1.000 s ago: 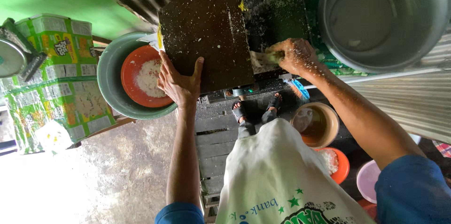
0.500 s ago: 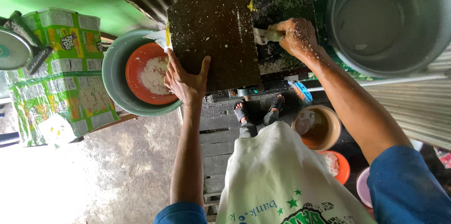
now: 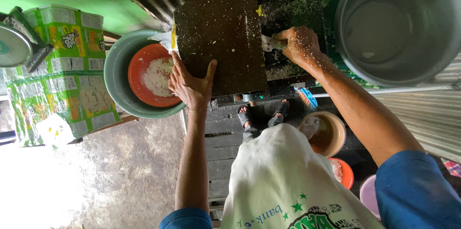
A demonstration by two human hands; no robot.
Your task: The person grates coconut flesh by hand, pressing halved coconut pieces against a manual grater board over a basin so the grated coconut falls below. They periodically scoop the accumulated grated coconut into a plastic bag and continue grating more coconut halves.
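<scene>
Two hands are in view: the left hand [image 3: 191,85] and the right hand [image 3: 297,45]. One dark flecked board [image 3: 223,37] stands there. One large grey metal pot [image 3: 401,22]. One green basin [image 3: 115,77] holds one orange bowl [image 3: 139,89]. One tan bowl [image 3: 338,133] sits on the floor. Two sandalled feet [image 3: 261,111]. Two green printed cartons [image 3: 57,70] are stacked at the side.
</scene>
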